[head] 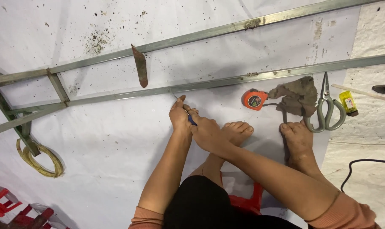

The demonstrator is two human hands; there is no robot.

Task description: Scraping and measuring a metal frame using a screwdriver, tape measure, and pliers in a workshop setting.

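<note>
Down low, both hands meet over the white sheet [116,140] spread on the floor. Left hand [179,116]: fingers curled shut, pinching a thin blue-handled tool [188,115], pen or small marker, cannot tell which; thumb points up toward the near metal rail [226,80]. Tool tip reaches the rail's lower edge, touching or just short of it. Right hand [207,131]: closed loosely, pressed against the left from the side, fingers over the tool's blue end.

Both forearms stretch forward from orange cuffs, converging in a narrow V. Right arm crosses over the knee; bare feet flat on the sheet just right of the hands.

Rail lies directly ahead of the hands, running left to right, part of a long metal frame [56,85] with cross-braces at the sheet's left side. Orange tape measure [255,99] sits near the rail, right of the hands; brown rag [298,95] and scissors [326,108] beyond it. Coil of yellow cord [37,159] at far left.
</note>
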